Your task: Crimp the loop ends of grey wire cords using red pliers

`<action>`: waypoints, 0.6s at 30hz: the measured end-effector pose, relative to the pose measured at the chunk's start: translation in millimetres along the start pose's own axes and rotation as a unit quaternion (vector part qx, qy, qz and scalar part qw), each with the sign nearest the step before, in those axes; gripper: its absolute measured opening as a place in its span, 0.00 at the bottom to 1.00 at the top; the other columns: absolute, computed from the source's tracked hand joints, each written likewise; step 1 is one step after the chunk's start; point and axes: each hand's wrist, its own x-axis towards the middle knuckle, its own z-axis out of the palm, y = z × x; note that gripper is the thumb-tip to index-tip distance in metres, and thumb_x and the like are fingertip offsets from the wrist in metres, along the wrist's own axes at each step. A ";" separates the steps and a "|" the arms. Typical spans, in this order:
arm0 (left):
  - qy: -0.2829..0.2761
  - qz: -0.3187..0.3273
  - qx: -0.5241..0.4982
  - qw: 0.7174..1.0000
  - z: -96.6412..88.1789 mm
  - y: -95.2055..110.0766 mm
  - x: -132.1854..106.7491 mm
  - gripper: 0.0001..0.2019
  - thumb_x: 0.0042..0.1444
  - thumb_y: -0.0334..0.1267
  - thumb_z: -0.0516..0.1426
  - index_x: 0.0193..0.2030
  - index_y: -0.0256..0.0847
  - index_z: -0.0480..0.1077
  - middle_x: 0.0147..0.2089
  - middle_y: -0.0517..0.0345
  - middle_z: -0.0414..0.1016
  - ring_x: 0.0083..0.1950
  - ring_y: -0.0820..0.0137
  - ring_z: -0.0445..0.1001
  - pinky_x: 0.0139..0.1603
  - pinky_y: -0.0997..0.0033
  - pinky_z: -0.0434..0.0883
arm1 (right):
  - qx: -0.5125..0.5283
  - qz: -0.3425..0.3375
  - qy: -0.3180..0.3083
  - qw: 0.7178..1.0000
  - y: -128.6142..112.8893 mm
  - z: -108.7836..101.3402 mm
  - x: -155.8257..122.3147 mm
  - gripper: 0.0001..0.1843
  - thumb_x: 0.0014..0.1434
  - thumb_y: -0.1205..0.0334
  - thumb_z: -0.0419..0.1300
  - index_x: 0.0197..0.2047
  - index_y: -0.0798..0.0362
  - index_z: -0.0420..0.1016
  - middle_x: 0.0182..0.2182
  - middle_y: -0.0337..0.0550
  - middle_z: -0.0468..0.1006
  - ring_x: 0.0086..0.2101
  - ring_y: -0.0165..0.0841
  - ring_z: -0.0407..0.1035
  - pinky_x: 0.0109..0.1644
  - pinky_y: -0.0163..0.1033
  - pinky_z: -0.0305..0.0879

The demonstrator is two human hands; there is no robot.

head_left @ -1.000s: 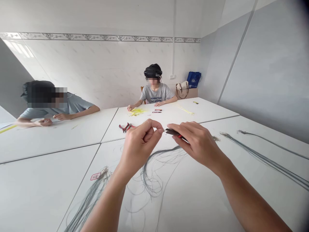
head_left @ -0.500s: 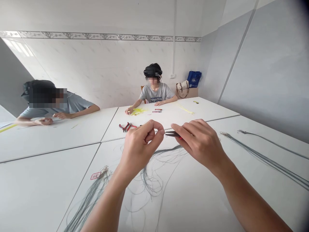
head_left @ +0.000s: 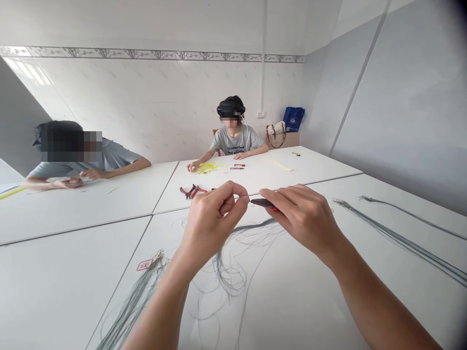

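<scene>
My left hand (head_left: 221,214) is closed in a pinch at the centre, thumb against forefinger. A tiny fish hook (head_left: 253,204) shows just beyond these fingertips; the exact grip on it is too small to see. My right hand (head_left: 304,214) is wrapped around snips (head_left: 261,202) with dark blades and a bit of red handle. The blades are together, their tips right beside the hook and close to my left fingertips. Below both hands, loose grey fishing line (head_left: 229,277) lies tangled on the white table (head_left: 292,301).
A bundle of hooked lines (head_left: 134,301) with a red-edged label (head_left: 145,265) lies left. More grey bundles (head_left: 394,236) stretch along the right. Red-handled pliers (head_left: 189,191) lie beyond my left hand. Two people sit opposite, one beside yellow strands (head_left: 207,168).
The snips' blades were apart and have come together beside the hook. My right hand has tilted slightly; my left hand has kept its place.
</scene>
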 end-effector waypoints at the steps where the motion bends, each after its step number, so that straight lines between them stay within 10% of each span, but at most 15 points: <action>1: -0.001 0.001 0.001 1.000 -0.3 -0.2 0.0 0.07 0.64 0.34 0.56 0.33 0.42 0.71 0.22 0.70 0.46 0.23 0.77 0.50 0.24 0.75 0.54 | 0.009 0.002 -0.002 1.000 0.2 0.5 -0.6 0.09 0.69 0.71 0.56 0.47 0.51 0.76 0.26 0.38 0.77 0.26 0.29 0.68 0.33 0.39 0.59; 18: 0.025 0.056 0.033 0.998 1.2 -3.0 1.7 0.06 0.65 0.33 0.57 0.35 0.42 0.72 0.20 0.72 0.48 0.22 0.78 0.50 0.26 0.75 0.56 | 0.056 0.007 -0.008 0.998 2.7 3.2 -2.1 0.07 0.67 0.69 0.60 0.47 0.55 0.76 0.34 0.42 0.83 0.30 0.31 0.76 0.34 0.38 0.66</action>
